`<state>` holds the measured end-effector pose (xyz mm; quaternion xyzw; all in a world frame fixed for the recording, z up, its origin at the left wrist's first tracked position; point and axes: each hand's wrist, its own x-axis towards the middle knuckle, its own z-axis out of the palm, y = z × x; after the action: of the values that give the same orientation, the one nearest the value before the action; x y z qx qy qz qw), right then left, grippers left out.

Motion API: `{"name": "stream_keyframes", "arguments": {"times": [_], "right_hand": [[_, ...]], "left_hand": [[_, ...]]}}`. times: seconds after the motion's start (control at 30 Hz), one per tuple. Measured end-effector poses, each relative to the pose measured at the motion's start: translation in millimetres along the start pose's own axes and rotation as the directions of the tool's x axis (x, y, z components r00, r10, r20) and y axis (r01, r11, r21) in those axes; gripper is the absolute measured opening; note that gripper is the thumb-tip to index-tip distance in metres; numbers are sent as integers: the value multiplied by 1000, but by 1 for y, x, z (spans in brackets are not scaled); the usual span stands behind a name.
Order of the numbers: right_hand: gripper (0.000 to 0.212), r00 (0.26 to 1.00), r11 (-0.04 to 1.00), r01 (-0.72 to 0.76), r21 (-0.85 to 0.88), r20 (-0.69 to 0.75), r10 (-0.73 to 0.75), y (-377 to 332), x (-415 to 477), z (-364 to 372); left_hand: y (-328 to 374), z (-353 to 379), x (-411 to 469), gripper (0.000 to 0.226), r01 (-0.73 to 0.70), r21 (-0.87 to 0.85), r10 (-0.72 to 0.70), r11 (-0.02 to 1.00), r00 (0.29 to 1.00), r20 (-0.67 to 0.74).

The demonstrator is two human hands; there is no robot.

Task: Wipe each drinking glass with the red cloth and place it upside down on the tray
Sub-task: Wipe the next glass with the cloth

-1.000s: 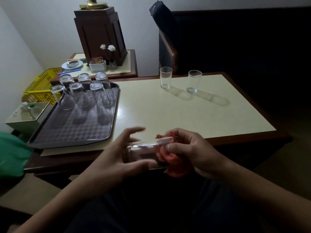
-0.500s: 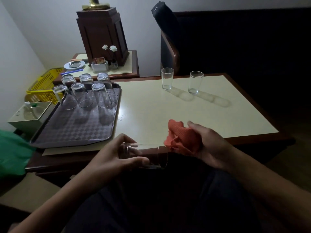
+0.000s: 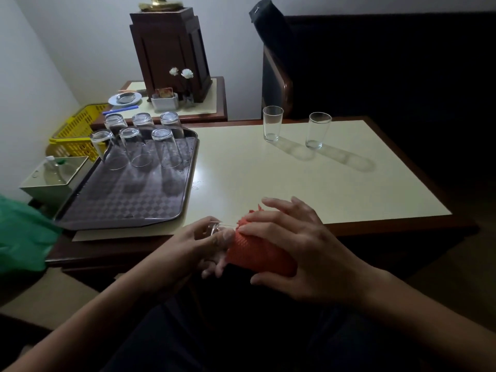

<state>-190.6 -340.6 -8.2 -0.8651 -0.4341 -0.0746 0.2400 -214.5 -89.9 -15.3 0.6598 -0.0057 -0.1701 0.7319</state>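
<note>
table: cream top, dark wood rim
side table: stood behind it in the corner, same cream top
wooden stand: dark, tall, on side table
flowers: two, white, in front of stand
plate: pale, small dish on it
holder: white, packets inside, beside plate
basket: yellow, by left wall
box: pale green, bottle inside
chair: dark, at table's far edge

Dim room, lit from the far left.
The two upright glasses cast long shadows rightward across the pale table; a soft sheen lies beside the tray. Right side and foreground sink into black; edges bow.
</note>
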Motion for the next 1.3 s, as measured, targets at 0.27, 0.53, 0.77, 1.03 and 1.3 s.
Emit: {"name": "stream_keyframes", "arguments": {"times": [0.27,0.53,0.77,1.03,1.3], "right_hand": [[64,902,522,-416,745,262,344,-7,2,-5],[74,990,977,51,207,119,-77,-7,-4,6],[57,833,390,-468,793,250,493,-3,2,6],[77,716,55,-509,859,387,581,8,9,5],[80,871,812,-476,337,309,382,0,3,-4]], "left_hand": [[10,7,-9,53,-155,146,151,977,988,42],[11,5,-4,80,143,-83,-142,986,990,17],[18,16,-9,44,-122,-101,105,987,981,-160],[20,8,-3,44,-76,-136,33,988,956,-291],[-6,22,3,54,77,-2,-77,997,995,-56]]}}
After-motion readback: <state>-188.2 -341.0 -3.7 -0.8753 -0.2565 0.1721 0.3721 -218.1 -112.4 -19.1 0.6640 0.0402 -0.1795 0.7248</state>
